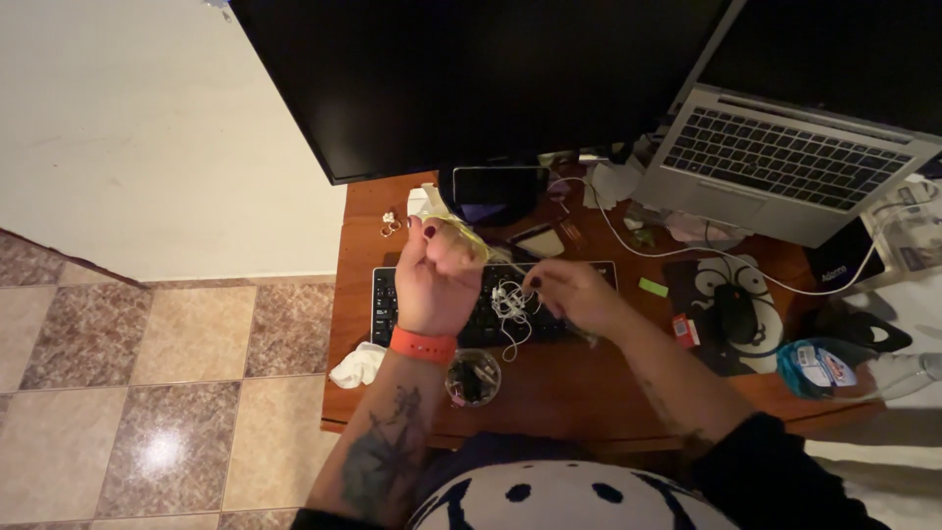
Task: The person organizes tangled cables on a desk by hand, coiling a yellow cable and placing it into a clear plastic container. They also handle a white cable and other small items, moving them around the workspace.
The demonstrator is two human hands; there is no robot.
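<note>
Both hands work a tangled white earphone cable (512, 304) above the black keyboard (471, 316): left hand (437, 280) clenched around its upper strands, right hand (574, 292) pinching a loop. Tugging hard could tighten the knot, I reckon, or snag the small clear tub of clips (472, 377) off the tabletop (579, 378).

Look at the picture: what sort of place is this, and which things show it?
Probably a home computer desk. A wooden desk holds a large monitor, an open laptop and a keyboard, and stands on a tiled floor.

Home desk: monitor (471, 79), laptop (775, 162), keyboard (385, 304).
</note>
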